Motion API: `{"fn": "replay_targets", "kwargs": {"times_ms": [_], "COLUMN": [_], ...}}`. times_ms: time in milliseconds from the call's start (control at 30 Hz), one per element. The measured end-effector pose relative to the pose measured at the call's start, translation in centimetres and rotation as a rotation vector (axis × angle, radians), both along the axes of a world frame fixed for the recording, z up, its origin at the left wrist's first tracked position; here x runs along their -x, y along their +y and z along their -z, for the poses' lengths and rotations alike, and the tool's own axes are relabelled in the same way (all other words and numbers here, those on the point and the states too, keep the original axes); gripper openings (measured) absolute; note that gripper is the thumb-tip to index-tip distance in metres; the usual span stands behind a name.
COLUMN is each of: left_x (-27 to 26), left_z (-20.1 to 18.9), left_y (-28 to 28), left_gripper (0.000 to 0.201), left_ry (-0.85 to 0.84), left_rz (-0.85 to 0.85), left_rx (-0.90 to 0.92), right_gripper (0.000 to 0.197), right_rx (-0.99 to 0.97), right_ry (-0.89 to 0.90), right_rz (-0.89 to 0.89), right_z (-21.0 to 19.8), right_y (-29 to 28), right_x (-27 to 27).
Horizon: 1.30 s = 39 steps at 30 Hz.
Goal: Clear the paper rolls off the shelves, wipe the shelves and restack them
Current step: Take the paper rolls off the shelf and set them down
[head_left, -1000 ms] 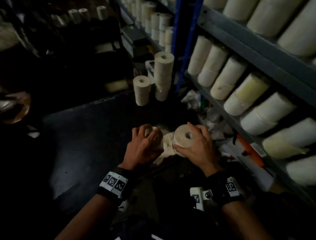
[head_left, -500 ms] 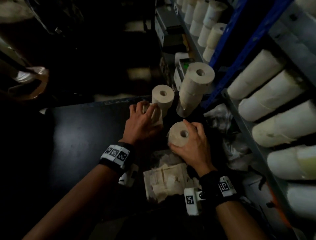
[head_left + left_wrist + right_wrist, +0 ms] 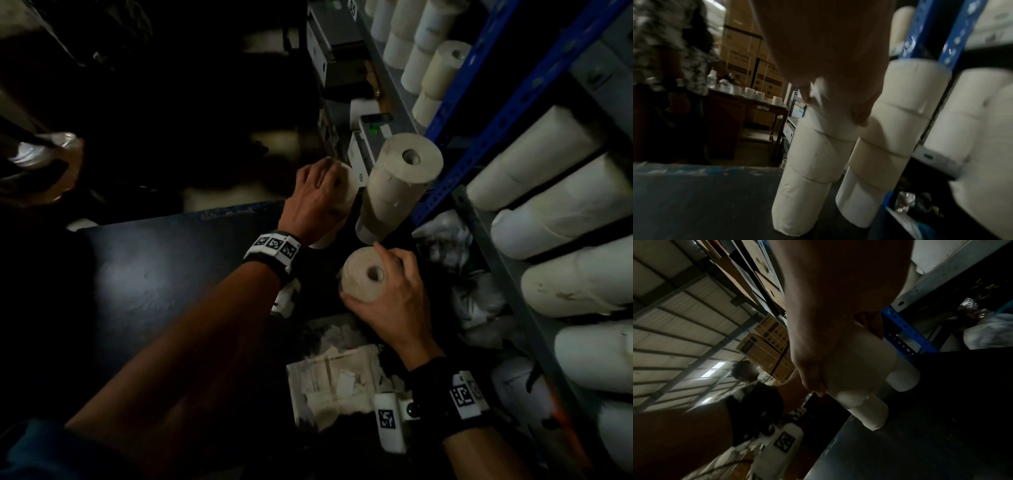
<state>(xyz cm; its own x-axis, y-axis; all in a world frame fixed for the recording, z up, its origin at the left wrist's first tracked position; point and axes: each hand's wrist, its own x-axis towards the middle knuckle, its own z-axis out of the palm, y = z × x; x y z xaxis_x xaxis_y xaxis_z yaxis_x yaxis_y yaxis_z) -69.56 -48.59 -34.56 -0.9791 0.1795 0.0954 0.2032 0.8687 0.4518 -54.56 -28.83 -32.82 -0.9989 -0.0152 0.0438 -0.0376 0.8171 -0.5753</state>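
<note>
I see two stacks of cream paper rolls standing upright on a dark tabletop [image 3: 144, 284], side by side near its far right corner. The shorter stack [image 3: 809, 162] is on the left; in the left wrist view it shows three rolls below my hand. My left hand [image 3: 317, 202] sits on its top roll, fingers curled over the top and down the side, so this grip is grasping that roll. Whether the roll has settled fully on the one beneath it, I cannot tell.

The taller stack [image 3: 394, 185] stands just beside it on the right, leaning slightly in the head view, its top end showing the round core hole. It is close against a blue perforated shelf upright [image 3: 479, 113].

Nearer to me, my right hand [image 3: 397, 301] holds a single paper roll [image 3: 363, 277] by its side, thumb on the near edge and fingers wrapped over the far edge, core hole facing up. This grip is clenched around that roll. In the right wrist view the roll hangs above the tabletop, with the two stacks behind it.

To the right, grey metal shelves [image 3: 507, 267] carry rows of large white rolls [image 3: 555, 216] lying on their sides, ends pointing outward. Farther along, more small rolls [image 3: 428, 44] stand stacked on the shelving. Crumpled plastic wrapping [image 3: 472, 308] lies in the lowest shelf space. A pile of torn paper scraps [image 3: 335, 380] lies at the near right of the tabletop.

In the left wrist view, another person in a patterned shirt [image 3: 663, 48] stands at a far wooden table [image 3: 756, 104] holding several rolls, with cardboard boxes [image 3: 744, 53] stacked behind.
</note>
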Motion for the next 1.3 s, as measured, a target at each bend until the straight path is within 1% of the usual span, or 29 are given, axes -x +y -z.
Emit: {"fn": "replay_targets", "kwargs": {"times_ms": [67,100,200,300,333,400,467,533,567,700,800,900,967,1000,1067,1133,1200,1233,1267,1300], "left_x": [-0.8,-1.6,-4.7,-9.6,-10.9,-14.1,-17.3,-20.1,-21.3,-23.8,-24.2,-23.9,-23.5,-23.3,-23.0,-22.9,-23.0,-23.1,-23.3,-23.5], "left_z": [0.2,0.2,0.5,0.4,0.8,1.9,3.6,5.6,6.5,8.1,8.1,7.6,7.2,6.9,6.4,5.8,5.4,5.2,5.0,4.9], "left_y": [-1.0,-1.6,-3.1,-5.4,-6.0,-7.5,-8.9,-10.0,-10.4,-11.0,-10.5,-10.0,-9.7,-9.5,-9.4,-9.3,-9.2,-9.1,-9.0,-8.9], "left_gripper": [0.098,0.095,0.077,0.051,0.045,0.041,0.038,0.032,0.031,0.043,0.041,0.046,0.048,0.047,0.046,0.047,0.048,0.047,0.047,0.046], "left_ry": [0.005,0.014,0.036,0.004,-0.025,-0.126,-0.238,-0.324,-0.369,-0.525,-0.547,-0.551,-0.544,-0.539,-0.523,-0.51,-0.493,-0.484,-0.487,-0.486], "left_rz": [0.005,-0.002,-0.036,-0.11,-0.112,-0.096,-0.084,-0.117,-0.142,-0.166,-0.151,-0.161,-0.167,-0.168,-0.164,-0.167,-0.178,-0.177,-0.171,-0.161], "left_rx": [-0.05,-0.074,-0.102,-0.103,-0.1,-0.089,-0.097,-0.062,-0.044,0.009,0.014,0.017,0.015,0.016,0.022,0.029,0.022,0.017,0.017,0.029], "right_gripper": [0.101,0.101,0.101,0.098,0.097,0.096,0.097,0.097,0.097,0.097,0.094,0.094,0.09,0.085,0.071,0.06,0.048,0.042,0.037,0.033], "right_rx": [-0.002,-0.009,-0.033,-0.018,-0.01,-0.018,-0.04,-0.06,-0.06,-0.053,-0.098,-0.167,-0.191,-0.193,-0.16,-0.078,-0.01,0.014,0.026,0.019], "right_ry": [0.018,0.026,0.058,0.103,0.111,0.115,0.122,0.137,0.148,0.169,0.139,0.08,0.077,0.089,0.178,0.292,0.361,0.344,0.277,0.168], "right_rz": [-0.003,-0.005,-0.005,-0.052,-0.05,-0.071,-0.094,-0.109,-0.116,-0.136,-0.161,-0.214,-0.223,-0.221,-0.197,-0.159,-0.14,-0.14,-0.145,-0.157], "right_z": [-0.4,-0.7,-2.0,-4.4,-5.1,-6.3,-7.5,-8.4,-8.7,-8.8,-7.4,-6.0,-5.7,-5.7,-6.1,-6.3,-5.4,-4.2,-2.6,-0.6], "right_y": [-0.2,-0.4,-1.1,-2.6,-2.7,-3.4,-4.2,-5.0,-5.4,-7.0,-7.8,-8.1,-8.1,-8.0,-7.7,-7.1,-6.4,-6.1,-5.6,-5.1], "right_x": [0.2,0.5,1.8,3.6,4.6,6.7,8.8,10.8,11.7,15.0,16.5,16.9,16.6,16.0,14.2,10.8,6.4,4.1,1.7,-0.5]}}
